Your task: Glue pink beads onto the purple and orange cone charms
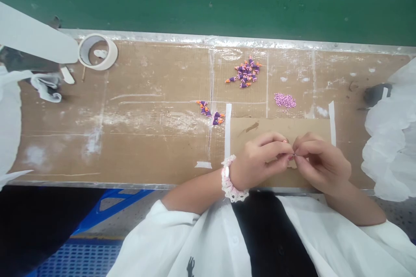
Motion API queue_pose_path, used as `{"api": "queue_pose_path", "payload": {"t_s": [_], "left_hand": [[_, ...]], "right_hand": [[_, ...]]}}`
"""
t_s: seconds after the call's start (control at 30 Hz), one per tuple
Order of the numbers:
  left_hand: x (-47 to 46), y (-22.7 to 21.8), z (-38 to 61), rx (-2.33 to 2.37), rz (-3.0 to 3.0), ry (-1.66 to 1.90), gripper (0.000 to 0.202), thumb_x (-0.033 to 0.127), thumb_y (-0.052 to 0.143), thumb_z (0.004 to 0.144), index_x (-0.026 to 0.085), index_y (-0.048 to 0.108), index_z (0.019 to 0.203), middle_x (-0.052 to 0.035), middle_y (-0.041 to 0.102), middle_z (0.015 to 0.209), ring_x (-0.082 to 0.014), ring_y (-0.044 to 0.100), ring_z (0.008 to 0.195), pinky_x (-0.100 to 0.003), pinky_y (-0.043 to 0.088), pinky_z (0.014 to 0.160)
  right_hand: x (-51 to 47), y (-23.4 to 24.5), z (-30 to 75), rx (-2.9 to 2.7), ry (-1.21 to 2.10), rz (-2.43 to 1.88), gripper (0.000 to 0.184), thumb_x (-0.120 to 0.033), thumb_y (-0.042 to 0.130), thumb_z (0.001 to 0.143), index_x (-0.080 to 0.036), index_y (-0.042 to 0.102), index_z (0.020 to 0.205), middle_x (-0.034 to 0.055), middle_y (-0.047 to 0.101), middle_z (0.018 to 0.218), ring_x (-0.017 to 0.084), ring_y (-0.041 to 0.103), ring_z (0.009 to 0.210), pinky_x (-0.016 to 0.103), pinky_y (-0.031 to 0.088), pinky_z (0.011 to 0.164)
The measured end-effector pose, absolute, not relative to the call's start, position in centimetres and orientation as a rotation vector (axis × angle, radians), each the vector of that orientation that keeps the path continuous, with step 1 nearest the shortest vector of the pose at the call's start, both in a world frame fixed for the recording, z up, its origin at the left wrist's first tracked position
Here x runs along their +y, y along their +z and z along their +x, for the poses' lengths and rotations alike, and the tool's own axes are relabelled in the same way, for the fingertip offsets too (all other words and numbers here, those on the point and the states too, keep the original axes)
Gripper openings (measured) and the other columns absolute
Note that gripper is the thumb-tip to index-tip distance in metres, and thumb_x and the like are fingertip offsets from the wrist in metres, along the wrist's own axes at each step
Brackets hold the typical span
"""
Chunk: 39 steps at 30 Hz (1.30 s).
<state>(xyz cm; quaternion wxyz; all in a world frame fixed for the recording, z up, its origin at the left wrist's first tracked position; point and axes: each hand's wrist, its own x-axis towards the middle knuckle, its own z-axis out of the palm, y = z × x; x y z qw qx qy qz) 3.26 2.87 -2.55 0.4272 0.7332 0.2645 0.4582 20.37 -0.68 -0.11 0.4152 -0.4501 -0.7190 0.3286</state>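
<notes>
My left hand (264, 156) and my right hand (320, 160) meet fingertip to fingertip over a cardboard sheet (242, 130). Both are closed in a pinch. A tiny dark speck shows where the fingertips join, and a small orange-red spot is visible at the left fingers. The rest of what they hold is hidden. Left of the sheet lie several small purple-and-orange figurines (205, 109), some in a second little group (218, 118). Beyond the sheet is a larger heap of similar figurines (246, 72). To its right sits a pile of tiny pinkish-purple pieces (285, 101).
White tape strips (228, 132) edge the cardboard sheet. A masking tape roll (113, 54) stands at the far left near a crumpled grey-white cloth (47, 85). White fabric (390, 138) hangs over the right side. A green surface (208, 0) runs behind the cardboard-covered table (156, 147).
</notes>
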Motion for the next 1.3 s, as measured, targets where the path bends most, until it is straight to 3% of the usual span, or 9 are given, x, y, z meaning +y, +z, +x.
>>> {"api": "queue_pose_path", "payload": {"t_s": [0.47,0.73,0.87,1.0,1.17,1.3], "left_hand": [[2.8,-2.7,3.1,0.658,2.067,1.177,0.006,0.012,0.055,0.085,0.014,0.06,0.082,-0.005,0.061,0.081,-0.0071,0.057,0.07,-0.016,0.051,0.067],[3.6,-2.4,2.6,0.781,1.732,1.154,0.008,0.018,0.06,0.086,0.017,0.067,0.09,-0.0041,0.064,0.085,-0.0083,0.063,0.074,-0.019,0.053,0.07],[4.1,-2.4,2.4,0.803,1.284,1.061,0.015,0.024,0.06,0.086,0.019,0.066,0.099,-0.0006,0.062,0.078,-0.0067,0.06,0.063,-0.019,0.052,0.062],[4.6,-2.6,2.6,0.748,0.894,0.956,0.033,0.026,0.068,0.08,0.022,0.06,0.111,0.0059,0.055,0.066,-0.0044,0.054,0.049,-0.017,0.049,0.051],[5.0,-3.2,3.0,0.662,0.572,0.843,0.024,0.03,0.073,0.075,0.016,0.062,0.091,0.0028,0.06,0.068,-0.007,0.06,0.059,-0.021,0.054,0.058],[5.1,-3.3,3.1,0.692,0.479,0.806,0.032,0.027,0.078,0.069,0.016,0.063,0.095,0.001,0.063,0.078,-0.0073,0.061,0.067,-0.023,0.054,0.065]], "right_hand": [[-0.1,0.0,20.7,-1.822,0.971,-1.122,0.019,-0.002,0.05,0.08,-0.021,0.05,0.084,-0.0006,0.049,0.066,0.013,0.052,0.057,0.025,0.041,0.049],[0.0,0.1,21.9,-1.579,1.219,-0.957,0.011,-0.009,0.047,0.087,-0.02,0.049,0.087,-0.0024,0.04,0.065,0.011,0.044,0.053,0.023,0.035,0.045],[0.3,0.2,22.7,-2.218,0.805,-1.348,0.012,-0.011,0.048,0.088,-0.021,0.045,0.08,-0.0022,0.044,0.067,0.009,0.039,0.053,0.022,0.031,0.048],[0.3,-0.1,23.0,-2.583,0.447,-1.392,0.013,-0.017,0.044,0.092,-0.02,0.043,0.079,-0.002,0.047,0.068,0.009,0.037,0.051,0.023,0.025,0.044],[0.4,-0.3,22.9,-2.678,0.373,-1.403,0.015,-0.018,0.04,0.093,-0.02,0.04,0.078,-0.0024,0.046,0.067,0.009,0.039,0.048,0.023,0.023,0.044],[0.5,-0.7,22.9,-2.692,0.329,-1.436,0.019,-0.022,0.039,0.093,-0.021,0.037,0.074,-0.0025,0.045,0.065,0.01,0.037,0.046,0.024,0.022,0.043]]}}
